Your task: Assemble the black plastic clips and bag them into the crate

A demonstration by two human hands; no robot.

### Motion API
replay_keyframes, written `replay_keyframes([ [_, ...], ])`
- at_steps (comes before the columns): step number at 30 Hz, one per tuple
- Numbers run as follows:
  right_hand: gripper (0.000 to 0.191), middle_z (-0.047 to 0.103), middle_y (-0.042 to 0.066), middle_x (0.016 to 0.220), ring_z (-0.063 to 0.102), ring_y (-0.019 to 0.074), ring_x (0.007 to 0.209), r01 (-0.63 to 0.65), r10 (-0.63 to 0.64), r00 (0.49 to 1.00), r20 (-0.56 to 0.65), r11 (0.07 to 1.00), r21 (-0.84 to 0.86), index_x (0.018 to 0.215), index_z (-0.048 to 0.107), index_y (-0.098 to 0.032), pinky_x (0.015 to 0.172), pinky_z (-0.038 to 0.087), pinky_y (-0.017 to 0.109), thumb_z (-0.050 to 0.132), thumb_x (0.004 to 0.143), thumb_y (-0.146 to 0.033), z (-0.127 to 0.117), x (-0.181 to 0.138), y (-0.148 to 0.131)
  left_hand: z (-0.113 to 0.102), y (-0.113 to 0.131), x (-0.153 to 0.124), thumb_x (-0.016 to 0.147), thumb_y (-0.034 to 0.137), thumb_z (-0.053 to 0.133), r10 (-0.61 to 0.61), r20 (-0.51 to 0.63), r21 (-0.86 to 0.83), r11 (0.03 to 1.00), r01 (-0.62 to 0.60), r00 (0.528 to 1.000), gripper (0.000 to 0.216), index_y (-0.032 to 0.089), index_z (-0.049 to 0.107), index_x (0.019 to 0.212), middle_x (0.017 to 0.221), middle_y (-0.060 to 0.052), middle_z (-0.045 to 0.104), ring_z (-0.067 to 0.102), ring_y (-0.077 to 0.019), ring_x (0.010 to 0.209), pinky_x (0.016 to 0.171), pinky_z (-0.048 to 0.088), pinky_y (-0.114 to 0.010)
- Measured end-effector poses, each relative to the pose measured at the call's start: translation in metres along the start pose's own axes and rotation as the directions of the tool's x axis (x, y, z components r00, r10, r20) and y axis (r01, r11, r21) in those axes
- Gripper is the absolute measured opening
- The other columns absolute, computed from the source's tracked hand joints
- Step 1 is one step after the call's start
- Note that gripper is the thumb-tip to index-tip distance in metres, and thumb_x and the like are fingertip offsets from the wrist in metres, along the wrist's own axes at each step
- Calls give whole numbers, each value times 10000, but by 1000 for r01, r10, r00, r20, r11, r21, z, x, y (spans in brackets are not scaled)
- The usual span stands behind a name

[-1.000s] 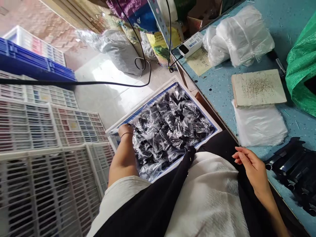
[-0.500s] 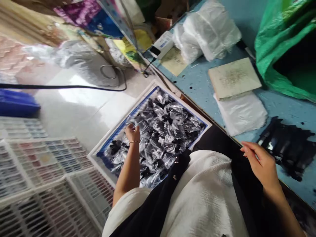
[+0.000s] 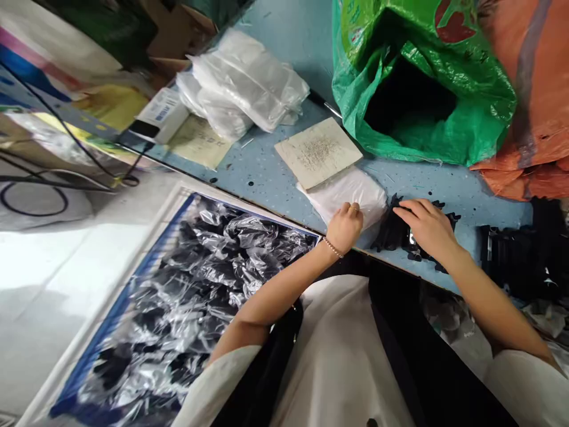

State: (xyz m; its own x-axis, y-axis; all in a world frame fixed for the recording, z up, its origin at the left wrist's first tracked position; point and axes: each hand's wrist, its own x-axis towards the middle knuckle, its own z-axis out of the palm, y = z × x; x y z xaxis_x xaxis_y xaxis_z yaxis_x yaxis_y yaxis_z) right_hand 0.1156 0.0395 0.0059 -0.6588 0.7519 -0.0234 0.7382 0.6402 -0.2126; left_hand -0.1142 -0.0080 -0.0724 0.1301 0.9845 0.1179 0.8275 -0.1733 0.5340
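From the person's body, the near edge of the blue table [image 3: 398,170] runs from ten o'clock to two; the crate [image 3: 95,344] sits beside it around ten. Bare tabletop shows between the black pieces [image 3: 387,232] at one o'clock and another dark pile [image 3: 511,261] at two. The plastic stack [image 3: 331,200] lies at twelve, close to the edge: thin, whitish, crinkled, partly under a speckled pad [image 3: 317,154]. The left hand [image 3: 344,227] curls its fingers at the stack's near side; I can't tell whether they pinch anything. The right hand [image 3: 429,228] is over the black pieces, fingers loosely bent, its hold unclear to me.
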Motion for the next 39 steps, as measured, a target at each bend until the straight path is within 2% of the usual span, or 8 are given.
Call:
replay_keyframes([
  [10,243,704,93,1059,628,229,916,281,-249,936,250,954,-103,1070,720,-213,678,425,303,524,973,-108,-16,23,-29,-14,-28,11,819,55,716,-145,-77,-272,955,119,986,185,166,628,700,874,-78,658,638,-217,873,814,534,-355],
  [14,363,649,120,882,630,205,677,19,54,973,225,951,-309,1217,676,-157,545,361,283,550,1021,-435,3,-6,-62,-23,-38,22,794,173,762,-340,13,-550,783,290,940,203,180,588,689,660,16,595,547,-133,601,590,441,-266],
  [17,367,639,157,1031,670,228,732,-80,139,976,166,944,-321,1345,605,-149,549,431,294,535,1022,-310,25,-25,-71,-28,-45,24,835,178,693,-391,32,-613,719,327,920,89,182,609,804,650,36,613,561,-121,574,569,436,-241],
  [24,421,680,204,1184,726,316,945,-434,427,900,85,896,93,1347,572,-121,777,593,419,583,938,-223,36,-52,-45,-21,-52,18,869,30,506,-39,-30,-344,938,26,999,289,173,745,944,1000,-60,769,711,-174,964,919,556,-296],
  [27,408,743,106,1037,736,283,911,-507,516,841,159,651,565,1299,613,-215,819,606,434,641,904,-310,30,-50,-35,-18,-54,18,875,68,546,-3,-39,-336,942,-10,999,319,164,763,1089,1088,-83,764,710,-185,997,937,569,-309],
  [29,377,756,57,976,745,246,881,-430,475,836,275,255,866,1225,645,-252,786,627,391,685,873,-381,34,-42,-38,-16,-56,18,857,83,585,2,-18,-362,932,-8,1000,356,156,750,1163,1141,-96,751,707,-164,887,867,586,-299],
  [33,208,774,52,857,742,178,711,-434,131,823,553,-482,761,977,699,-208,621,644,274,734,846,-366,62,-18,-58,-18,-67,18,824,41,562,-27,-8,-426,904,21,1000,507,125,681,1310,1298,-151,688,658,-108,729,733,592,-267],
  [39,202,785,47,875,724,130,650,-416,81,798,597,-643,643,1056,706,-203,556,628,191,724,857,-238,82,-1,-64,-37,-67,0,884,11,444,57,-157,-308,946,-104,986,613,162,551,1468,1479,-155,572,671,-200,1190,1002,586,-325],
])
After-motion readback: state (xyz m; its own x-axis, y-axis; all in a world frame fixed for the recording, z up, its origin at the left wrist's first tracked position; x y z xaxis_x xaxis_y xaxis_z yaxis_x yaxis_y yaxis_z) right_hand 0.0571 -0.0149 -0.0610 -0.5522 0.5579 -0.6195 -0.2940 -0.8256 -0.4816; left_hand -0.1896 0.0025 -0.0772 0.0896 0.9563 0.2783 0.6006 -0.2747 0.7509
